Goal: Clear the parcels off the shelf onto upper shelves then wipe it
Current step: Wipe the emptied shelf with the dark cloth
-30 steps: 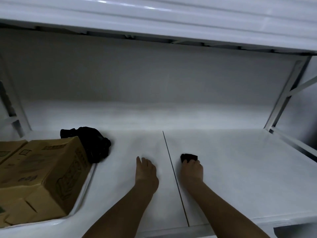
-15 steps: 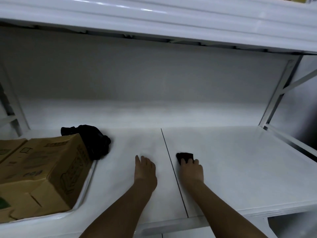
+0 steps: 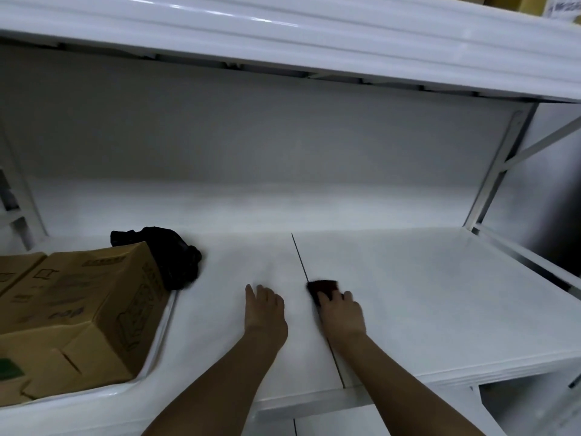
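Since the earlier frames the right hand (image 3: 341,313) had slid its dark cloth (image 3: 322,287) leftward, from a spot clear of the seam (image 3: 298,259) to one where the cloth's left edge touched that dark line. The left hand (image 3: 265,309) had hardly shifted. The picture was smeared around the right hand.

The right hand pressed the cloth flat against the white shelf (image 3: 424,294) at about six o'clock in the view, fingers laid over the cloth's near part; whether they curled round it could not be told. The left hand lay palm down on the shelf just beside it, at seven o'clock of the cloth, fingers straight and together, holding nothing.

At nine o'clock from the hands, a brown cardboard box (image 3: 85,313) sat tilted on the shelf's left part, with another box (image 3: 15,269) touching its left side. A crumpled black bag (image 3: 169,256) lay behind the tilted box, at ten o'clock from the left hand. The upper shelf (image 3: 283,36) ran across twelve o'clock.
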